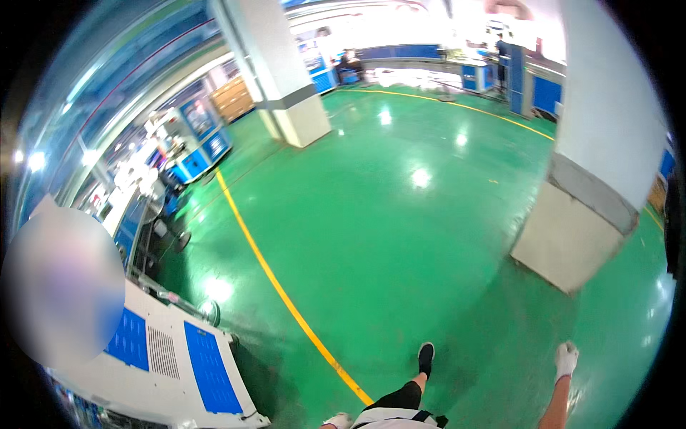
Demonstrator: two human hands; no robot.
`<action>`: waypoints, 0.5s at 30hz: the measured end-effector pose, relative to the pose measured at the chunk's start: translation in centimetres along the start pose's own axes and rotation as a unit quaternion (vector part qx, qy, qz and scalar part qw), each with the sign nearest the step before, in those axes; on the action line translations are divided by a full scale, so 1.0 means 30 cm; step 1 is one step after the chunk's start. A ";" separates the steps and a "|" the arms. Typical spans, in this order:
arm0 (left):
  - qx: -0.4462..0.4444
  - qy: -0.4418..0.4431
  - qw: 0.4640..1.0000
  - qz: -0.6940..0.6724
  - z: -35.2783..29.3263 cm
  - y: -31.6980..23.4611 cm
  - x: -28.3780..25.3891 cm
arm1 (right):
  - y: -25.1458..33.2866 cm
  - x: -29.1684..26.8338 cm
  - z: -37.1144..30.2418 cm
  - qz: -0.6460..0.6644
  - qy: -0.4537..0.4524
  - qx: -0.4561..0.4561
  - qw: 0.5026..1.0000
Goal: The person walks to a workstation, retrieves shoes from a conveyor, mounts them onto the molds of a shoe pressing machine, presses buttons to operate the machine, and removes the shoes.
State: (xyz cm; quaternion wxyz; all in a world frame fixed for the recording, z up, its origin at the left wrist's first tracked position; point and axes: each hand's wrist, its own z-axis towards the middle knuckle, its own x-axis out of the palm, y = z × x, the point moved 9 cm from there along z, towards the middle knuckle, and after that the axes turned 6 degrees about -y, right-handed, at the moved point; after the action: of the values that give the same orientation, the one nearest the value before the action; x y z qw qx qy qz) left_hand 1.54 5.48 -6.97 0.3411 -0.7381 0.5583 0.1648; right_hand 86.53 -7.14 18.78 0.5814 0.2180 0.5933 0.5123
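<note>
White-gloved right hand [566, 359] empty over green floor [400, 236]; left hand [337, 421] grip unclear.

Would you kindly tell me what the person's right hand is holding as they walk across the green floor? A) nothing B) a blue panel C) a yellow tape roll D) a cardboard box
A: the right hand, in a white glove, hangs free above the green floor with nothing in it.
</note>
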 end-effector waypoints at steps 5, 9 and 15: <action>0.131 -0.111 0.983 -0.063 0.275 -0.382 -0.322 | -0.017 0.751 -0.047 -0.546 0.230 -0.195 0.782; 0.100 -0.139 0.985 -0.024 0.316 -0.736 -0.874 | 0.049 1.050 -0.256 -0.286 0.474 0.113 0.825; 0.067 -0.220 0.955 -0.188 0.569 -1.101 -1.518 | 0.382 1.490 -0.022 -0.255 0.502 0.087 0.822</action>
State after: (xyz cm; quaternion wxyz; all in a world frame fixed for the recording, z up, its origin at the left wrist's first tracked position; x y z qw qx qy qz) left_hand 20.15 54.40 19.84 0.5289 -0.7505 0.3308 0.2182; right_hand 71.85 35.16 7.66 0.2917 -0.1791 0.8795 0.3306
